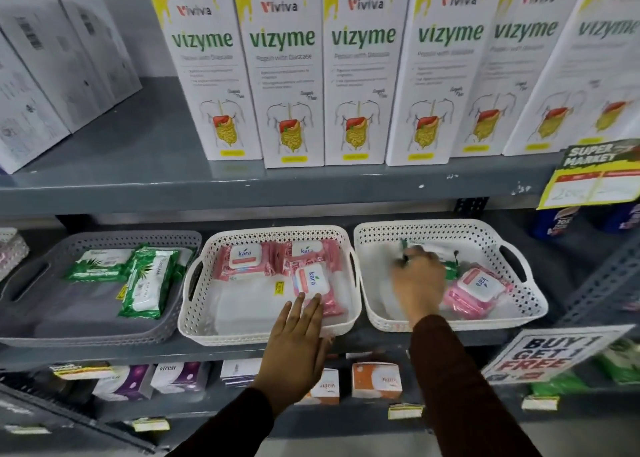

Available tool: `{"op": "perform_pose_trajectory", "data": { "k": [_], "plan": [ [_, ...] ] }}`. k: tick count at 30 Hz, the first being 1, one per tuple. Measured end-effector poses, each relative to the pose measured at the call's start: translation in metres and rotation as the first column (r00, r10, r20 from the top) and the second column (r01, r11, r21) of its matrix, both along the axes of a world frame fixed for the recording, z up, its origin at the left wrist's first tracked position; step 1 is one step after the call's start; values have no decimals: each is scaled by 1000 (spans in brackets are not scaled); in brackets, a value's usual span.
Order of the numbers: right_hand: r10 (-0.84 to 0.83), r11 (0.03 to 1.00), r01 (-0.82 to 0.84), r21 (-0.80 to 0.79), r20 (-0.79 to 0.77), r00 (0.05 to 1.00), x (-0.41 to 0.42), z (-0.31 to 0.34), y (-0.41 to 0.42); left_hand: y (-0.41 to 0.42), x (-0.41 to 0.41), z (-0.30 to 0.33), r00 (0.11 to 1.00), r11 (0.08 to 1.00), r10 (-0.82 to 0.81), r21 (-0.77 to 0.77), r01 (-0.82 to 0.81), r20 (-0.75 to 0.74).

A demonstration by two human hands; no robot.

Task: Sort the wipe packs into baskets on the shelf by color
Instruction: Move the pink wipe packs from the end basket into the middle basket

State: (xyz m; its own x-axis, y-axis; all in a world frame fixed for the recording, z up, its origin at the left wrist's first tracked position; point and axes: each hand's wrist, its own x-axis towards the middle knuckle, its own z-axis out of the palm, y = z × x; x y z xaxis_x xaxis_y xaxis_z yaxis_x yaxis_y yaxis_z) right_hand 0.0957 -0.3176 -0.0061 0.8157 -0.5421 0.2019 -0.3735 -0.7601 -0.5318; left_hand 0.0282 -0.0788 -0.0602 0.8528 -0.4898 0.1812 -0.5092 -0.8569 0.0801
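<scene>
Shelving (277, 186) in grey metal fills the view, with tall white vizyme boxes (287, 75) lined up on the upper level. Three baskets are set side by side on the level below. The grey basket (104, 332) on the left holds two green wipe packs (149, 283), one lying flat and one turned on end beside it. The middle white basket (194, 318) holds three pink wipe packs (242, 261), two along the back wall and one nearer the front right corner. The right white basket (519, 314) holds a mixed lot: a pink pack (476, 292) lies toward its right side, and a green pack (450, 266) is seen at the back, partly hidden.

The left hand (294, 349) is held flat over the front rim of the middle basket, fingers (306, 313) spread straight and holding nothing, their tips touching the nearest pink pack. The right hand (419, 276) is reached into the right basket and is blurred; its fingers are curled around the green pack there.
</scene>
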Motion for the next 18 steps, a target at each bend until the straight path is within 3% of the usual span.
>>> {"op": "perform_pose_trajectory", "data": {
  "k": [3,5,8,14,16,18],
  "plan": [
    [-258,962,271,-25,-406,877,-3,0,-58,-17,3,2,998,998,-63,-11,63,-5],
    [-287,928,366,77,-478,830,-5,0,-77,-25,5,3,994,994,-110,-29,110,-3],
    [-318,881,440,175,-469,824,-4,-1,-82,-27,5,6,986,985,-165,-58,165,18],
    [-360,900,403,167,-236,902,3,0,-65,18,1,5,998,995,-58,-82,59,12],
    [-227,964,231,132,-41,973,7,4,-38,44,1,2,1000,996,18,-86,-18,2],
    [37,992,-57,115,174,984,9,9,1,69,0,1,996,989,93,-111,-93,-9]
  ]
}}
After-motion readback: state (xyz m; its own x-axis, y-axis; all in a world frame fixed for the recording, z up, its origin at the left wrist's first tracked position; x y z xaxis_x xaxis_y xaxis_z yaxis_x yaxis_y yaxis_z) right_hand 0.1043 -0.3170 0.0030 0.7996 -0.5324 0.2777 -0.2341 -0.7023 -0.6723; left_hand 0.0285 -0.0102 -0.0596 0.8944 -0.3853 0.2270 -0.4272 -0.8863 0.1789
